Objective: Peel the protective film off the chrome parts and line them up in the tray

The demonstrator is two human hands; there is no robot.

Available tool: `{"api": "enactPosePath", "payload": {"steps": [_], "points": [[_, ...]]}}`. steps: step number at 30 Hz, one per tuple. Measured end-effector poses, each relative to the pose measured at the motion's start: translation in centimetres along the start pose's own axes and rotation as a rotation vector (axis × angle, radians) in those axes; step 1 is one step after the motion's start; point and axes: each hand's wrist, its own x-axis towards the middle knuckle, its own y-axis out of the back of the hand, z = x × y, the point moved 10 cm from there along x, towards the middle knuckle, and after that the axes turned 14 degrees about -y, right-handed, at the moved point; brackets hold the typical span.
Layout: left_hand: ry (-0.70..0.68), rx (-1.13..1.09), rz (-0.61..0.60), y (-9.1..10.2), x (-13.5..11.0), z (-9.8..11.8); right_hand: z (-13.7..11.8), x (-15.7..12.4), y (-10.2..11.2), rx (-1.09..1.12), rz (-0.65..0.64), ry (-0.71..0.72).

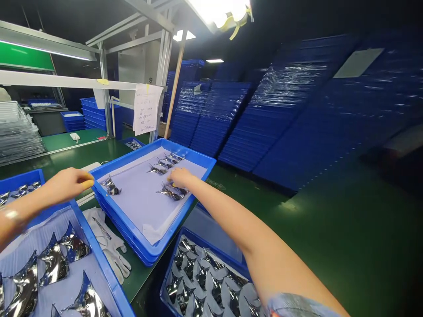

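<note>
Right hand (181, 178) rests on a silver foil pouch (172, 192) in a blue plastic tray (188, 151), half-curled left hand (68, 185) just beside the rim — neither grip clear.

Was factory workshop, by every sign. Had long green-topped workbench (71, 143) on aluminium-profile frame (105, 88), handwritten paper sheet (147, 109) hung from its crossbar. Ran strip lights (214, 11) overhead. Stored shrink-wrapped stacks of blue plastic trays (277, 110) in tall rows beyond bench, more loose trays (92, 108) behind it. Showed open blue tray (185, 152) and others on bench, laid out with rows of shiny silver foil pieces (173, 192). Kept white work gloves (109, 246) lying beside them. Had green-coated floor (330, 220) throughout.
</note>
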Motion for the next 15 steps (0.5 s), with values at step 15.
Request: {"api": "enactPosePath", "payload": {"steps": [15], "points": [[0.169, 0.259, -0.234, -9.1, 13.1, -0.6, 2.2, -0.1, 5.4, 0.106, 0.12, 0.218]]}}
